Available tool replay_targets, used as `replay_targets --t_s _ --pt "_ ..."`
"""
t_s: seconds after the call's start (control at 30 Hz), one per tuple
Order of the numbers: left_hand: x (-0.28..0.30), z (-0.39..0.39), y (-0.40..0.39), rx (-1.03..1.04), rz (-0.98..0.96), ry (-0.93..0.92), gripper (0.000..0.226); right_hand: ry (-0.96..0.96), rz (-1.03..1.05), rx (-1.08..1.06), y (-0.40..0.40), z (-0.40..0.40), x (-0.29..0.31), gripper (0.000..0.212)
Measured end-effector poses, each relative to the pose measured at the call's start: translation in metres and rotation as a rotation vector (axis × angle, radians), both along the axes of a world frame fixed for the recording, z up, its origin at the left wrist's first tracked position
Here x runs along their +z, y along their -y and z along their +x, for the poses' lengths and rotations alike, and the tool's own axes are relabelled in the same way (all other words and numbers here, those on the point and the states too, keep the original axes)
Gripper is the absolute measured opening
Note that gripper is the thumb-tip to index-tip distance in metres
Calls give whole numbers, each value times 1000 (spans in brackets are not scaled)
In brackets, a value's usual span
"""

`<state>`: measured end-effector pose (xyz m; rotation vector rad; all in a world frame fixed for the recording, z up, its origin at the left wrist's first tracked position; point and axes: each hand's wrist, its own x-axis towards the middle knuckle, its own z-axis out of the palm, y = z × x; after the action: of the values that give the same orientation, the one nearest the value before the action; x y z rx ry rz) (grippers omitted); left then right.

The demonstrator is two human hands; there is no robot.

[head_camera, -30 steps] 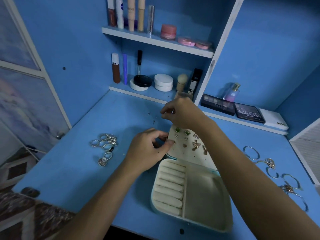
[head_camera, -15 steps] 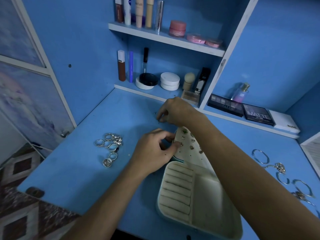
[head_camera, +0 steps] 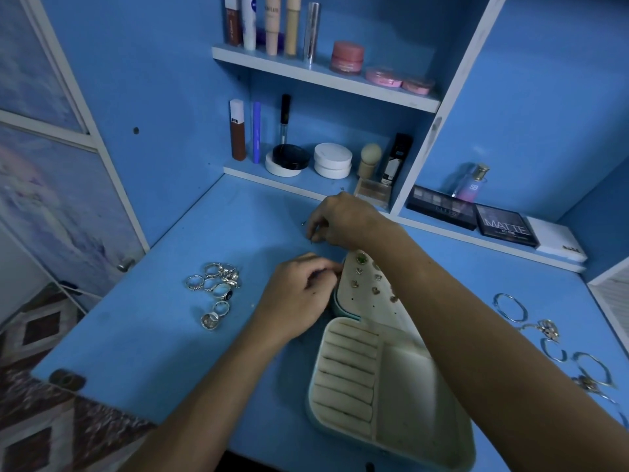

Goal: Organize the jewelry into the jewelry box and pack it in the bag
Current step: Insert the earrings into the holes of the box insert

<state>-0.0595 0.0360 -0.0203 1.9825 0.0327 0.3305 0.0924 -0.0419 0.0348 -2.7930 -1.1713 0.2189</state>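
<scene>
Blue desk (head_camera: 143, 352) is unchanged; the cream jewelry box (head_camera: 391, 386) stays open at six o'clock. Its lid edge is still pinched by the left hand (head_camera: 299, 294). The right hand (head_camera: 343, 219) has reached toward twelve, fingers curled, perhaps pinching an earring: loading continues.

A: What sort of place is this?

B: A home, most likely a bedroom corner with a dressing bench (head_camera: 143, 335) built in blue-painted board.

A: What shows that?

B: The shelves at the far side carry makeup: tubes and sticks (head_camera: 272, 23) and a pink jar (head_camera: 347, 57) on the upper shelf (head_camera: 323, 78), round white compacts (head_camera: 332, 160) and a sponge applicator (head_camera: 369, 160) below. To the right lie eyeshadow palettes (head_camera: 506, 229) and a perfume bottle (head_camera: 471, 183).

A: Anything else?

B: Rings (head_camera: 218, 287) lie loose on the bench at the left, bangles (head_camera: 510, 306) at the right. A patterned tile floor (head_camera: 37, 434) shows at the near left, beside a pale wardrobe door (head_camera: 58, 206).
</scene>
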Motion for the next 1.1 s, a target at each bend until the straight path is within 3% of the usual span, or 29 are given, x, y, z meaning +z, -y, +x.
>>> replay_targets --t_s 0.1,0.23,0.53,0.93,1.1 --pt "3 -1 -3 -33 -80 -51 39 -3 48 -4 2 1 0 11" --pt "1 0 -5 -36 -4 -16 46 23 178 -34 14 -1 4 10" --pt "-2 1 -7 -45 49 34 55 24 660 -262 90 -30 28 6" --pt "-2 0 -3 -14 42 -14 47 -34 817 -491 187 -95 11 14" --pt "-2 -2 -2 -13 11 0 45 -30 870 -437 197 -114 0 20"
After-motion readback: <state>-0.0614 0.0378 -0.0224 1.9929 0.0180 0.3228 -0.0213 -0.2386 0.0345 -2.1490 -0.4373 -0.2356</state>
